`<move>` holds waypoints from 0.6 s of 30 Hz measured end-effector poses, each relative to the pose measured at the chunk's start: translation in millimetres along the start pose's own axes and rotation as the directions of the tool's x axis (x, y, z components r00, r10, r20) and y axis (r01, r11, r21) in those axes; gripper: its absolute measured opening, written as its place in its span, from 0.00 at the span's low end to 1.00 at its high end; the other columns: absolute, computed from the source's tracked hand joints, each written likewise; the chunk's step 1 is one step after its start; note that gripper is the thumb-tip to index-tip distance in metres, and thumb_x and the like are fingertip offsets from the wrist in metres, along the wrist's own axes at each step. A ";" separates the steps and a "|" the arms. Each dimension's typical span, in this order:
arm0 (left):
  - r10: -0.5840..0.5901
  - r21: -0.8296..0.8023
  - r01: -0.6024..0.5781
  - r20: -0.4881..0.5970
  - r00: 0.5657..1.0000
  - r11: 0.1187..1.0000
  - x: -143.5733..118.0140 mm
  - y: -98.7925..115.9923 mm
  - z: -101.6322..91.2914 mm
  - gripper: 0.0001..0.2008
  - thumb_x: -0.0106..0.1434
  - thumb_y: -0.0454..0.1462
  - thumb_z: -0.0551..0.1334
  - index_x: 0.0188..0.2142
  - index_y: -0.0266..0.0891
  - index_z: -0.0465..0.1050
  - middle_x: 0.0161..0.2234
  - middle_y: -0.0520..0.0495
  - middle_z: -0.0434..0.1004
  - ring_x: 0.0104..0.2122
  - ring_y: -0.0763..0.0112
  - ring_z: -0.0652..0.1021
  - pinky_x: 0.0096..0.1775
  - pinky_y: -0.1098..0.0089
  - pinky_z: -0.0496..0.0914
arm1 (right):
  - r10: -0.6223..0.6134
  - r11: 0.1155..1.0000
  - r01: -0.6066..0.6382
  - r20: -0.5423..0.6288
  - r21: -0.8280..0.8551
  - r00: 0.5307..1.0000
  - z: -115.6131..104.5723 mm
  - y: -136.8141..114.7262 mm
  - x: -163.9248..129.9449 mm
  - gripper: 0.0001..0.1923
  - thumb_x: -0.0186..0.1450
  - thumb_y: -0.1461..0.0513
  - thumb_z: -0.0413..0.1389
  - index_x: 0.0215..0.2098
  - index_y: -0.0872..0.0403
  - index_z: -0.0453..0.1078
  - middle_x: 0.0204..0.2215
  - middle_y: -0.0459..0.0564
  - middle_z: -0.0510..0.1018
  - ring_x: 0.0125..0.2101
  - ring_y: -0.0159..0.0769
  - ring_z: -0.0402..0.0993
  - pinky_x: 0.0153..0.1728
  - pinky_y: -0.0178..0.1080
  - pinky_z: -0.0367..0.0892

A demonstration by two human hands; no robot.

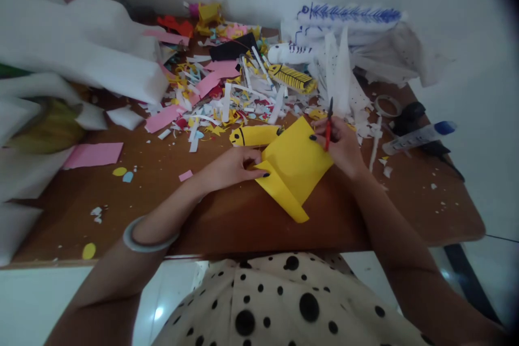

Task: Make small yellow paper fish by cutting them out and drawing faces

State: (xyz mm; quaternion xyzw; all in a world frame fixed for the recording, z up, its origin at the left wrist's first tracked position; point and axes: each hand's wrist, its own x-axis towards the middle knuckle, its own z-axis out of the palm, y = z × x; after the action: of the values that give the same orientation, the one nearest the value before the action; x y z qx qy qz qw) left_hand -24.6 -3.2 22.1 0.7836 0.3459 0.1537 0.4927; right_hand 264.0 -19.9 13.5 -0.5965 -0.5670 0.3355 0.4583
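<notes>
A sheet of yellow paper (300,159) is held between my two hands above the front of the table, with a folded flap along its lower left side. My left hand (237,168) pinches the flap's upper end, thumb on top. My right hand (340,143) grips the sheet's right side and also holds a slim red tool with a dark pointed tip (328,127), which looks like small scissors or a pen. Just behind the sheet lies a yellow paper figure (255,135) with a drawn eye and black band, partly covered by the sheet.
A heap of paper scraps (227,97) spreads across the table's back. White foam sheets (101,59) are piled at left. At right are a roll of tape (387,105), a clear tube with a blue end (417,138) and white plastic with blue drawings (357,13).
</notes>
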 end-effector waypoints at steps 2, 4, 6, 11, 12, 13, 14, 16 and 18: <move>-0.002 -0.042 -0.004 -0.141 0.990 0.999 0.0 0.2 1.5 0.18 0.59 0.45 0.64 0.23 0.38 0.58 0.22 0.57 0.58 0.23 0.79 0.62 0.26 0.76 0.56 | 0.000 0.999 0.002 -0.059 0.034 0.998 -5.1 -1.6 1.1 0.15 0.57 0.52 0.64 0.37 0.48 0.67 0.36 0.48 0.76 0.37 0.39 0.74 0.43 0.45 0.70; -0.016 -0.100 -0.012 -0.275 0.961 0.995 0.1 -0.2 1.6 0.19 0.59 0.45 0.64 0.24 0.39 0.57 0.22 0.56 0.59 0.22 0.79 0.64 0.26 0.75 0.57 | 0.030 0.997 -0.022 -0.113 0.069 0.993 -12.1 -2.1 3.4 0.13 0.61 0.51 0.60 0.35 0.49 0.66 0.34 0.49 0.76 0.33 0.36 0.72 0.39 0.42 0.69; -0.049 -0.171 -0.015 -0.365 0.930 0.985 0.1 -0.5 1.3 0.18 0.59 0.46 0.65 0.25 0.40 0.57 0.23 0.56 0.63 0.22 0.78 0.67 0.25 0.75 0.59 | 0.056 0.997 -0.048 -0.153 0.057 0.987 -19.3 -2.1 6.5 0.13 0.65 0.49 0.56 0.34 0.50 0.66 0.33 0.51 0.76 0.29 0.34 0.69 0.35 0.41 0.68; -0.131 -0.225 0.022 -0.482 0.866 0.974 -0.3 1.2 7.4 0.17 0.60 0.46 0.63 0.27 0.41 0.56 0.22 0.56 0.67 0.19 0.77 0.71 0.23 0.75 0.61 | -0.050 0.999 0.048 -0.262 -0.014 0.964 -28.7 -12.0 4.8 0.13 0.64 0.49 0.55 0.35 0.49 0.63 0.35 0.50 0.73 0.32 0.35 0.67 0.36 0.40 0.66; -0.135 -0.196 0.040 -0.499 0.856 0.980 -0.7 2.3 10.4 0.17 0.60 0.46 0.63 0.26 0.41 0.57 0.21 0.56 0.67 0.19 0.77 0.72 0.23 0.75 0.60 | -0.067 0.998 0.065 -0.222 -0.016 0.973 -28.3 -16.0 1.2 0.12 0.63 0.50 0.56 0.35 0.48 0.63 0.36 0.50 0.73 0.34 0.36 0.68 0.38 0.41 0.67; -0.139 -0.163 0.063 -0.512 0.848 0.985 -1.3 3.9 13.8 0.17 0.60 0.46 0.63 0.26 0.41 0.57 0.20 0.56 0.67 0.19 0.77 0.71 0.22 0.75 0.60 | -0.064 0.998 0.062 -0.132 -0.019 0.989 -27.0 -19.9 -3.2 0.12 0.61 0.51 0.58 0.35 0.49 0.64 0.36 0.50 0.74 0.34 0.36 0.69 0.38 0.41 0.67; -0.146 -0.135 0.089 -0.516 0.844 0.987 -2.0 5.8 17.6 0.17 0.60 0.46 0.63 0.26 0.40 0.57 0.19 0.56 0.67 0.19 0.77 0.71 0.22 0.76 0.59 | -0.027 0.999 0.028 0.072 -0.019 0.997 -25.0 -23.4 -8.2 0.13 0.60 0.51 0.60 0.34 0.49 0.64 0.35 0.50 0.74 0.34 0.37 0.70 0.39 0.42 0.68; -0.169 -0.114 0.129 -0.496 0.852 0.985 -3.9 10.5 25.3 0.17 0.60 0.47 0.62 0.25 0.40 0.58 0.18 0.57 0.67 0.19 0.77 0.72 0.21 0.76 0.58 | 0.090 0.993 -0.052 0.405 -0.102 0.910 -19.5 -28.1 -17.7 0.17 0.55 0.51 0.64 0.32 0.50 0.64 0.34 0.49 0.74 0.36 0.39 0.70 0.42 0.43 0.68; -0.188 -0.140 0.139 -0.440 0.878 0.980 -6.0 15.6 31.6 0.15 0.62 0.46 0.60 0.26 0.40 0.61 0.19 0.57 0.70 0.19 0.76 0.74 0.22 0.76 0.59 | 0.159 0.981 -0.081 0.490 -0.176 0.857 -14.1 -29.6 -23.4 0.20 0.52 0.51 0.67 0.30 0.51 0.62 0.32 0.47 0.72 0.35 0.38 0.69 0.42 0.42 0.67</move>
State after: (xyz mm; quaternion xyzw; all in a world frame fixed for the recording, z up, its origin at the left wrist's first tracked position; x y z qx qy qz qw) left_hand -4.3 -32.7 21.6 0.6675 0.5073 0.3069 0.4504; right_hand 263.0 -47.2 43.1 -0.5555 -0.6517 0.4637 0.2274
